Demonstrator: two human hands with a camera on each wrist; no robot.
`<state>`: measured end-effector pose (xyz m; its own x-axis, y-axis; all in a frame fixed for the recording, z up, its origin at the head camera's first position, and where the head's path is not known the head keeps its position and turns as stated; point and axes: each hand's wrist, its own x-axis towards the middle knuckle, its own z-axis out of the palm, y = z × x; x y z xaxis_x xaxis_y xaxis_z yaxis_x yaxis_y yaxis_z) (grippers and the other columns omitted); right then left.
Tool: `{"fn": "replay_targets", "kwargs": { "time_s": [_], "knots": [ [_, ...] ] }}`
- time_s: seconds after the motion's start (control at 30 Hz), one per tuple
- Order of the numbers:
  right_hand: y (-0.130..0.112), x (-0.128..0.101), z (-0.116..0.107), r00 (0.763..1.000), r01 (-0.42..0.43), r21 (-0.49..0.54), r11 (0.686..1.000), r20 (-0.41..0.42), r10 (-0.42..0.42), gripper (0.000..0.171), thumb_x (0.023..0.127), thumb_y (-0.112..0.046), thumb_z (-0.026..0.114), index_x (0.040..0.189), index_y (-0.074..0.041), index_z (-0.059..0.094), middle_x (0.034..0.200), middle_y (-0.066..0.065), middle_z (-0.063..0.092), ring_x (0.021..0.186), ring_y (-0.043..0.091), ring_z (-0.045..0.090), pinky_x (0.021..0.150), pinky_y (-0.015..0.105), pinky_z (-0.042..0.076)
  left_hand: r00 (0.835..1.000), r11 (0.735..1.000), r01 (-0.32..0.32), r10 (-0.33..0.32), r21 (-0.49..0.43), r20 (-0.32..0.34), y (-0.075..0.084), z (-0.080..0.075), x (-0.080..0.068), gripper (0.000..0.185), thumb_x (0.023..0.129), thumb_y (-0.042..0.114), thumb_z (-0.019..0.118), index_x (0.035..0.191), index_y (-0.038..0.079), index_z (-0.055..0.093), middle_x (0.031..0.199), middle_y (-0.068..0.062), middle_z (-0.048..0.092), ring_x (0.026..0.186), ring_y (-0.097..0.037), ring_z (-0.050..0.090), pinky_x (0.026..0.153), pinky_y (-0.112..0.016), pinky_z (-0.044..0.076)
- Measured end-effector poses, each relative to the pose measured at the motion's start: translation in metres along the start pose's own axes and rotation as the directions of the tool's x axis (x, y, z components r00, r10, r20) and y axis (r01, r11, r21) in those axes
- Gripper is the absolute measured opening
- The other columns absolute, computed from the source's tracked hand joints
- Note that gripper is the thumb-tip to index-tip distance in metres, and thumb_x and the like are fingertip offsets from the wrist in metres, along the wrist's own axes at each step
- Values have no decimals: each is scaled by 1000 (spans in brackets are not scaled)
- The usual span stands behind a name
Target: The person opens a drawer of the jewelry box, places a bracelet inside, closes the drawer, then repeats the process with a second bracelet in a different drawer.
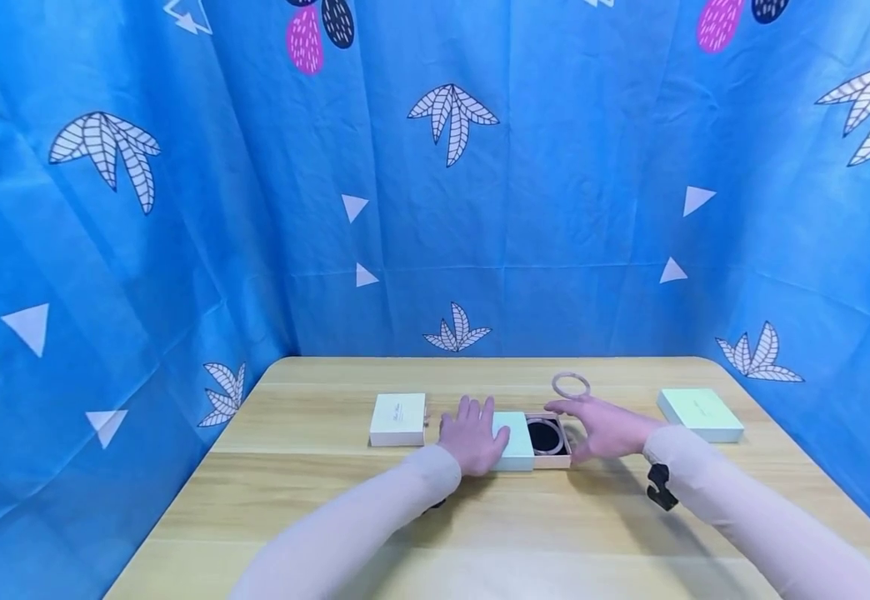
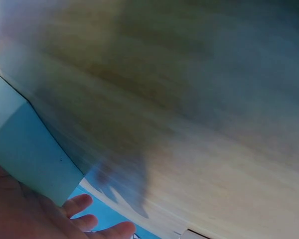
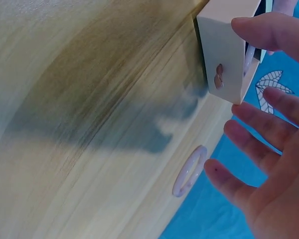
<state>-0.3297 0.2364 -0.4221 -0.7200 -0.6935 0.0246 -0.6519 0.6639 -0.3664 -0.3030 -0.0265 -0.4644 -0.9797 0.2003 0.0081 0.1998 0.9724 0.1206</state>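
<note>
Near the middle of the table, a mint-green sliding box (image 1: 513, 442) has its pink drawer (image 1: 552, 462) partly pulled out to the right. Inside the drawer, a pale bangle (image 1: 551, 452) lies over a black lining. My left hand (image 1: 472, 437) rests on the box's left part with fingers extended. At the drawer's outer end is my right hand (image 1: 606, 427), its thumb and fingers spread apart. The right wrist view shows that thumb (image 3: 266, 35) by the drawer's edge and a small pull tab (image 3: 219, 76) on its end. Another pale bangle (image 1: 572, 374) lies on the table behind the right hand.
A white box (image 1: 398, 421) with a small tab on its right side stands left of the left hand. Toward the table's right edge lies a pale green box (image 1: 701, 412). Blue patterned curtain (image 1: 450, 242) surrounds the wooden table (image 1: 315, 492) at the back and sides.
</note>
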Motion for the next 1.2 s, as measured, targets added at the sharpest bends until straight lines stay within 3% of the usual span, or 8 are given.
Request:
{"fn": "replay_targets", "kwargs": {
  "time_s": [0.3, 0.67, 1.2],
  "knots": [
    [-1, -3, -3, 1000, -8, 1, 1000, -20, 8, 90, 70, -18, 86, 149, -8, 46, 149, 16, 51, 136, 41, 47, 107, 59, 43, 1000, 1000, -4, 4, -1, 7, 1, -1, 5, 75, 103, 61, 17, 163, 16, 17, 166, -11, 26, 155, -31, 16, 119, -60, 25],
    [-2, -2, 4, 1000, -5, 49, 999, -6, 6, 90, 70, -16, 87, 150, -9, 45, 147, 13, 54, 135, 38, 49, 109, 58, 42, 1000, 1000, -8, 8, -8, 8, -3, 6, 0, 77, 102, 63, 14, 163, 16, 16, 167, -10, 24, 156, -31, 15, 119, -61, 24],
    [-4, 0, 3, 1000, -27, 97, 995, 6, 26, 89, 71, -17, 86, 150, -13, 45, 146, 15, 53, 133, 40, 50, 107, 62, 42, 1000, 999, -21, 21, -40, 2, -1, -1, -4, 74, 104, 59, 17, 163, 14, 18, 166, -13, 25, 156, -32, 16, 119, -61, 23]
  ]
}}
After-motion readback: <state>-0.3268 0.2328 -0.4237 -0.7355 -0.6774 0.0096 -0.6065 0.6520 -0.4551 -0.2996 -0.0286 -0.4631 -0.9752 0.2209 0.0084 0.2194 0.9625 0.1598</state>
